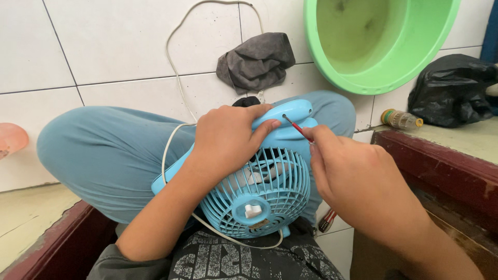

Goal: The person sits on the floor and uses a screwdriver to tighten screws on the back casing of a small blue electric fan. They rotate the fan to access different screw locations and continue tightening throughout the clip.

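Blue table fan (264, 186) lies on the person's lap, its round grille facing up toward the camera and its base pointing away. Left hand (228, 140) grips the fan's body just above the grille, fingers wrapped over the base. Right hand (353, 181) pinches a thin red screwdriver (296, 127), whose tip meets the fan's base. A white cord (174, 140) loops from the fan across the light blue trousers (104, 155). Farther out on the white tiled floor (104, 46) lie a grey cloth (257, 59), a green basin (378, 41) and a black plastic bag (451, 88).
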